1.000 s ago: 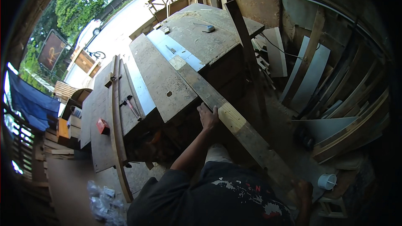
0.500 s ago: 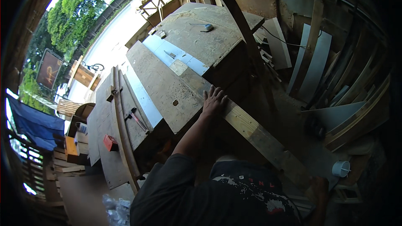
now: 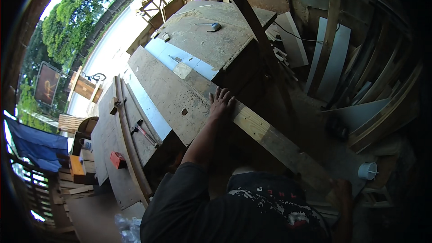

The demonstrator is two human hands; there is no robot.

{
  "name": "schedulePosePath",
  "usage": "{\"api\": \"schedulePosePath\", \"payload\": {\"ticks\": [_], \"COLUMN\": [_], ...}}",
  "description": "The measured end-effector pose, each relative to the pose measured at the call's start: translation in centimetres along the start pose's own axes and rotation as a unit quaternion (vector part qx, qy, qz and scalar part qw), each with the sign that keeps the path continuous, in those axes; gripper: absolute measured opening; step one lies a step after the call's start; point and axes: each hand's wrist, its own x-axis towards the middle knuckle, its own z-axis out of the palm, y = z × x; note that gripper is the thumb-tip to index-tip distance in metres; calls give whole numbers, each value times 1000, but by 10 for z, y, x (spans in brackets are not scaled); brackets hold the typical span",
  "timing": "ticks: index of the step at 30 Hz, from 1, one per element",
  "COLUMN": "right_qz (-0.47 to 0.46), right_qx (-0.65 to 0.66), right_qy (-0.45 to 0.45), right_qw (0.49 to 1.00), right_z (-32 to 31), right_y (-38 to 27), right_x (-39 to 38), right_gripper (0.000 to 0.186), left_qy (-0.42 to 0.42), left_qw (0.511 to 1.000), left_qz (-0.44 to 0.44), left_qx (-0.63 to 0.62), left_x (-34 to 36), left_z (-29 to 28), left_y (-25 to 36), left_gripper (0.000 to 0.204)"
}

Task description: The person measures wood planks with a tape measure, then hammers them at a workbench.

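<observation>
A long wooden plank reaches from the worktable toward my right side, its far part lying along a brown board. My left hand lies on top of the plank near the board's edge, palm down with fingers spread. At the plank's near end, in shadow, my right hand is closed around the end; its fingers show only dimly. A pale square block sits at the plank's far end. Beside it, a small pointed tool lies on a light blue strip.
A tape measure rests on the far tabletop. On the left are a hammer, a red box and a long wooden bar. A dark post rises beyond the plank. A white pot stands at right, near leaning boards.
The view has turned slightly, so the tables and boards sit a little further left and higher. Both hands keep their places on the plank.
</observation>
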Motion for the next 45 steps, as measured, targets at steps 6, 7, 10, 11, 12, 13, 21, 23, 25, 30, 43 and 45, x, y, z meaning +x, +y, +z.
{"api": "schedulePosePath", "payload": {"ticks": [6,7,10,11,12,13,21,23,25,30,43,45], "right_qz": [-19,-20,-18,-13,-3,-1,-40,-37,-34,-12,-32,-40], "right_qx": [16,15,-22,-12,-2,-4,-6,14,34,31,37,25], "right_qy": [-3,-2,-16,-18,-17,-15,1,4,5,-35,-52,-48], "right_qw": [1000,1000,999,1000,1000,1000,999,999,999,999,997,998], "right_z": [5,3,-2,-4,-5,-5,-3,-7,-10,-17,-10,-6], "right_y": [-10,-14,-29,-33,-35,-36,-53,-63,-72,-96,-128,-131], "right_x": [7,7,12,14,12,12,24,24,25,33,59,63], "right_gripper": [53,53,52,52,53,53,57,56,56,57,63,65], "left_qy": [-7,-13,-16,-15,-17,-20,-49,-58,-77,-75,-143,-128], "left_qw": [999,999,998,998,998,998,997,996,992,987,972,976], "left_qz": [-37,-44,-49,-52,-51,-50,-58,-63,-90,-138,-184,-168], "left_qx": [-27,-22,-29,-28,-27,-25,-4,6,35,31,41,51], "left_x": [5,6,8,9,13,16,30,33,35,41,25,14], "left_z": [0,-1,2,2,3,3,3,4,4,5,-9,-11], "left_y": [-11,-13,-23,-27,-28,-28,-54,-62,-66,-69,-77,-75], "left_gripper": [44,45,46,46,46,47,59,64,71,82,86,84]}}
